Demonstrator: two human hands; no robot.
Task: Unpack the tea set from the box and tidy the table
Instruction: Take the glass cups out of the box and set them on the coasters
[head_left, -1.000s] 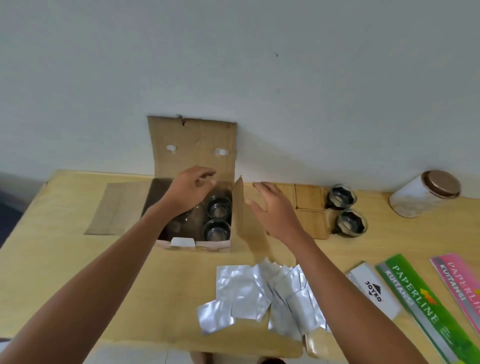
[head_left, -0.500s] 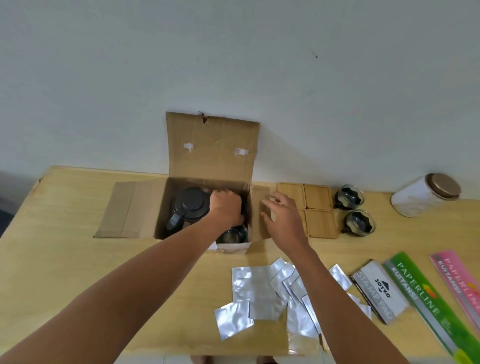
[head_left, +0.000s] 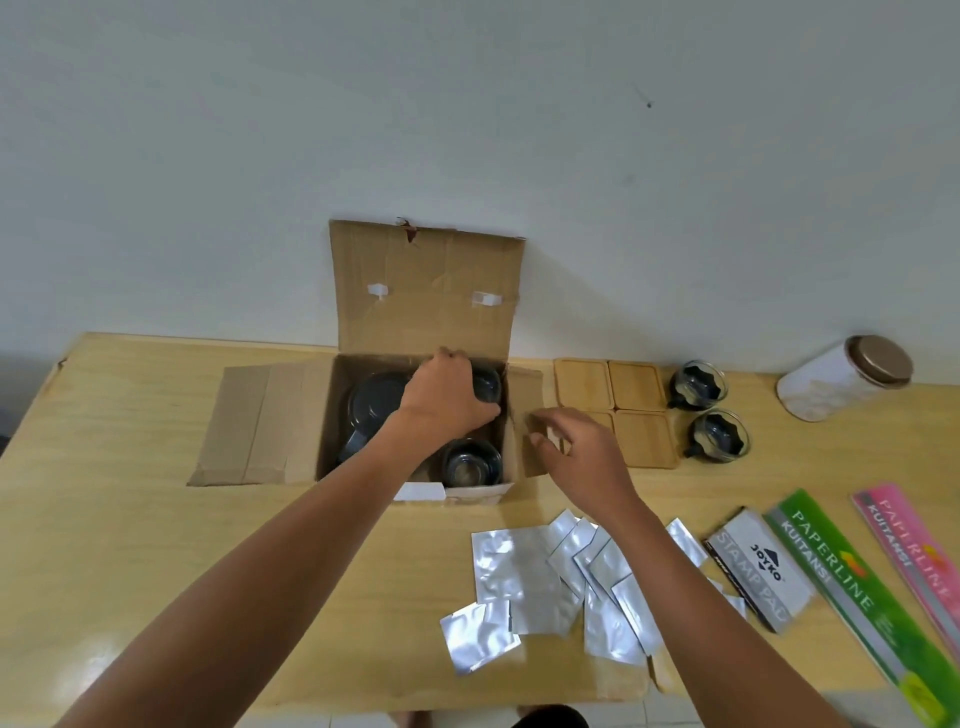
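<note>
An open cardboard box (head_left: 421, 291) stands at the back of the wooden table (head_left: 114, 545), its flaps spread. Inside it I see a dark teapot (head_left: 371, 405) on the left and a glass cup (head_left: 470, 462) at the front right. My left hand (head_left: 447, 400) is inside the box, fingers closed around a dark glass cup (head_left: 488, 384) at the back right. My right hand (head_left: 576, 457) hovers over the box's right flap, fingers apart, holding nothing. Two glass cups (head_left: 696, 384) (head_left: 719, 434) stand beside wooden coasters (head_left: 636, 387).
Several silver foil pouches (head_left: 524, 571) lie scattered in front of the box. A white jar with a brown lid (head_left: 841, 379) lies at the back right. A stamp pad box (head_left: 758, 566) and two receipt books, green (head_left: 852, 587) and pink (head_left: 914, 551), lie at the right.
My left hand went down into the box and closed on the back-right cup. My right hand drifted to the right flap. The teapot came into sight.
</note>
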